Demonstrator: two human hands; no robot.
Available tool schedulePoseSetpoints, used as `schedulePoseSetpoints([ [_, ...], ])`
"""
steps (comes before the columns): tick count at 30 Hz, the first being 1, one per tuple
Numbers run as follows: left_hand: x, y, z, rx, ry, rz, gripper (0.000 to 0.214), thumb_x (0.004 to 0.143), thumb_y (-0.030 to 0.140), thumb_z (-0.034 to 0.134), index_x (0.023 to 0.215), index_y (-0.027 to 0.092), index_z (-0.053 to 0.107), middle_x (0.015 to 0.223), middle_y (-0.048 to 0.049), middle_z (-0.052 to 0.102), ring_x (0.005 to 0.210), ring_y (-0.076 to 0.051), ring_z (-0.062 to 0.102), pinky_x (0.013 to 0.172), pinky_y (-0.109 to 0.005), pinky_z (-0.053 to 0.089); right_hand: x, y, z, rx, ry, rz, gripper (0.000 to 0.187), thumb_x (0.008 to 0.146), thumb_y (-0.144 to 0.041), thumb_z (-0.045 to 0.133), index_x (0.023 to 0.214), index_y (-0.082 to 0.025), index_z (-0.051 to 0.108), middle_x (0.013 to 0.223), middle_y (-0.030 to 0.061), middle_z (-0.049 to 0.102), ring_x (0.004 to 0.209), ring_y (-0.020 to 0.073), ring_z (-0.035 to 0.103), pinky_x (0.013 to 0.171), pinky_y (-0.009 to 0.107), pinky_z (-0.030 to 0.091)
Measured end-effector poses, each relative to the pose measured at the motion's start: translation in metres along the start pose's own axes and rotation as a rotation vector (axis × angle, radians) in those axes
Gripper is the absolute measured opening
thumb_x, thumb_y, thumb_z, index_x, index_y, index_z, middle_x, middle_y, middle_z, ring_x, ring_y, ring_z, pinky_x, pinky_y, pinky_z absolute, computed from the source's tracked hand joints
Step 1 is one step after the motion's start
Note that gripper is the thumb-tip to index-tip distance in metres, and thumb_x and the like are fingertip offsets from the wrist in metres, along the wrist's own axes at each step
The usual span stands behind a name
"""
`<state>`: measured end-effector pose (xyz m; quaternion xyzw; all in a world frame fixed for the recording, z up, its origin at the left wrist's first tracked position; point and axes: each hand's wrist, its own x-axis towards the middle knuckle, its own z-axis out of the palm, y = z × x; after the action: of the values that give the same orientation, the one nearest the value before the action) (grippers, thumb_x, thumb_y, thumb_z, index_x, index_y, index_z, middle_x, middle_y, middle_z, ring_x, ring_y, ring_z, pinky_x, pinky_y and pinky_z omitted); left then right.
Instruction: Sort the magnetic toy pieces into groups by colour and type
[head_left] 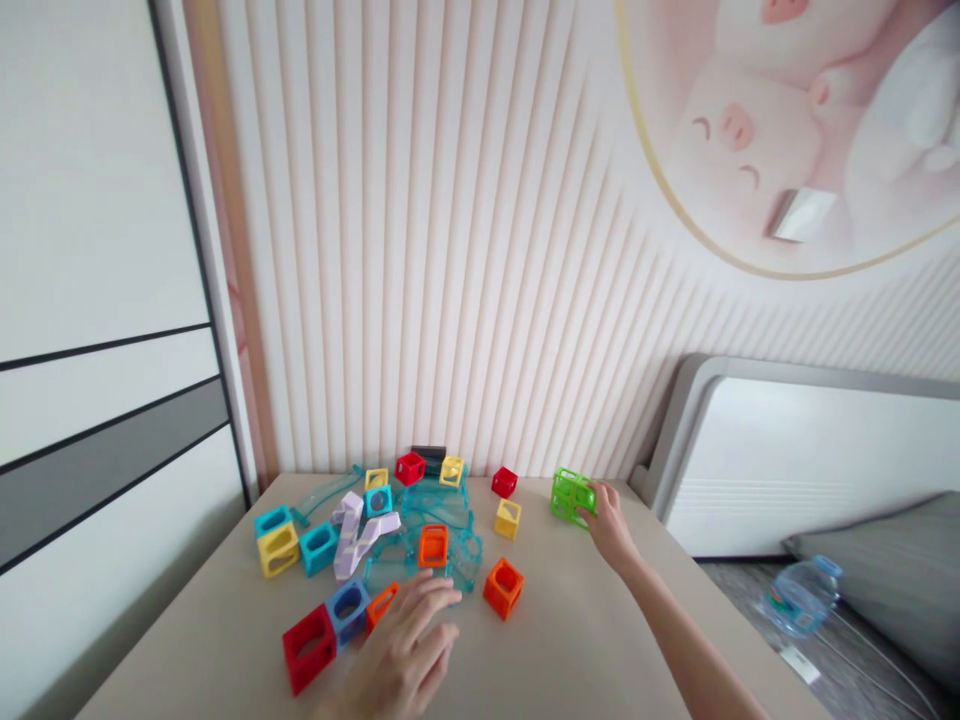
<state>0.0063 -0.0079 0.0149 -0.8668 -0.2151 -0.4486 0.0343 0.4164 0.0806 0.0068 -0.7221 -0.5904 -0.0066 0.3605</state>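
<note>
My right hand (611,528) has its fingers around the near side of a green block of joined open-frame cubes (568,497) at the table's back right. My left hand (411,640) is at the front with its fingers stretched out and nothing in them. Partly hidden behind it is an orange cube (382,606). Another orange cube (433,546) lies just beyond its fingertips, and a third orange cube (504,588) sits to the right. A blue cube (348,612) and a red cube (309,648) touch at left.
Teal clear track pieces (439,510) and lilac pieces (352,540) lie mid-table. Yellow (279,550) and cyan cubes (319,548) are at left. A red cube (504,482) and yellow cube (508,519) stand farther back. A plastic bottle (802,597) lies beyond the table's right edge.
</note>
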Motion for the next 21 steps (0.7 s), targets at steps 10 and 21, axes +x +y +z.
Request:
schedulePoseSetpoints([
  [10,0.0,-0.001,0.02,0.026,0.051,0.019,0.028,0.084,0.001,0.046,0.089,0.022,0.064,0.103,-0.007,0.073,0.106,-0.021,0.07,0.102,-0.034,0.057,0.014,-0.004,0.023,-0.205,0.01,0.019,0.054,0.088,-0.02,0.05,0.142,-0.018,0.049,0.156,0.0179,0.041,0.138,0.0355,0.049,0.109,0.05,0.044],
  [21,-0.024,-0.006,0.06,-0.014,0.101,0.089,0.027,0.08,0.0,0.046,0.082,0.023,0.06,0.089,-0.0034,0.073,0.093,-0.017,0.072,0.098,-0.034,0.057,0.021,-0.033,0.059,-0.572,-0.043,0.147,0.062,0.102,-0.042,0.041,0.161,-0.028,0.027,0.168,0.0157,0.021,0.154,0.0367,0.021,0.119,0.059,0.022],
])
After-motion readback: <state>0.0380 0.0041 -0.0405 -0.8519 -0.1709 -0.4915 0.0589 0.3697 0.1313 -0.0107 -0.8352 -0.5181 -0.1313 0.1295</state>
